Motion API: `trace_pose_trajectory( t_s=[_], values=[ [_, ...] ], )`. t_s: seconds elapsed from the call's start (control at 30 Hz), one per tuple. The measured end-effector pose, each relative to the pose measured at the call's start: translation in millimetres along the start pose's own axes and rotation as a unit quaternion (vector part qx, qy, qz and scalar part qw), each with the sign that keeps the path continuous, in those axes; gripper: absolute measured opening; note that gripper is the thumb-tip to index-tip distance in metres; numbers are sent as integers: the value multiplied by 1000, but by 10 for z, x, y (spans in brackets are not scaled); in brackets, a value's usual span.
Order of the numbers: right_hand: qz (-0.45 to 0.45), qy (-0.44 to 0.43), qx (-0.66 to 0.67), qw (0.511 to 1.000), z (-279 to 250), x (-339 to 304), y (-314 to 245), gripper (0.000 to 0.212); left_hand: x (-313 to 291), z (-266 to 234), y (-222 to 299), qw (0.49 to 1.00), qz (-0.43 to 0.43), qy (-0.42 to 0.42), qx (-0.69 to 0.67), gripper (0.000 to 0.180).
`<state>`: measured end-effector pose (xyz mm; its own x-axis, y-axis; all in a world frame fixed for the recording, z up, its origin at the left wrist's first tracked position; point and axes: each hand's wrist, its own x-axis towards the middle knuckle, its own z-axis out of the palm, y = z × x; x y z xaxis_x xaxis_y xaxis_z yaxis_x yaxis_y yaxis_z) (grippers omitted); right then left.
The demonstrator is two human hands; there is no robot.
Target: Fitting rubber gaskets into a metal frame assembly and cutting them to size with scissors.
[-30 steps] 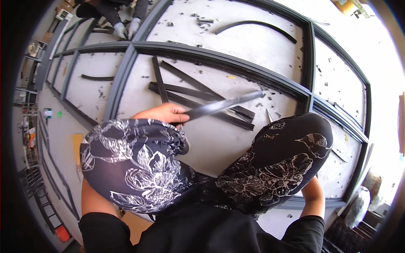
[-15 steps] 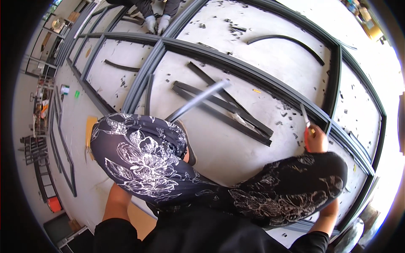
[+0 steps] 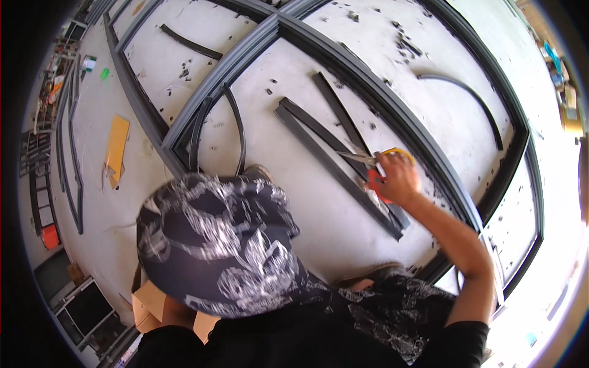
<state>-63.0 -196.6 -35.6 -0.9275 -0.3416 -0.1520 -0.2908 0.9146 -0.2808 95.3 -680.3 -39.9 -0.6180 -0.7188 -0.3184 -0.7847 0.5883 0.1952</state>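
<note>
My right hand (image 3: 400,176) is closed round a pair of scissors (image 3: 362,158) with red and yellow handles. The blades point left, over dark grey strips (image 3: 307,132) that lie on the pale floor; whether they touch is unclear. A separate dark strip (image 3: 341,113) lies just beyond. Of my left arm only the forearm (image 3: 178,311) shows, reaching down by an open cardboard box (image 3: 147,302); the knee and box hide the hand. Two bent dark strips (image 3: 240,129) rise beyond my patterned left trouser leg (image 3: 215,239).
A large grey metal frame (image 3: 374,86) with crossbars surrounds the work area. Small black scraps (image 3: 405,44) and a curved strip (image 3: 469,92) are scattered inside it. On the left lie a yellow sheet (image 3: 116,144), a green piece (image 3: 105,74) and thin dark lengths (image 3: 72,147).
My right hand has carried the scissors left and forward, from beside my right knee to over the strips. The view has shifted; the co-worker's gloved hands are out of it.
</note>
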Motion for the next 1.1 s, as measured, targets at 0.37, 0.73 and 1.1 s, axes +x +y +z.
trace_pose_trajectory(
  t_s=[0.37, 0.73, 1.1],
  values=[
    [48, 50, -18, 997, 959, 595, -454, 81, 73, 184, -40, 911, 408, 47, -36, 45],
    [-88, -56, -79, 991, 645, 1658, -499, 56, 249, 226, -34, 918, 378, -106, -58, 47],
    [80, -297, 235, 922, 556, 2835, -2515, 51, 147, 420, -295, 899, 428, -40, -86, 39]
  ],
)
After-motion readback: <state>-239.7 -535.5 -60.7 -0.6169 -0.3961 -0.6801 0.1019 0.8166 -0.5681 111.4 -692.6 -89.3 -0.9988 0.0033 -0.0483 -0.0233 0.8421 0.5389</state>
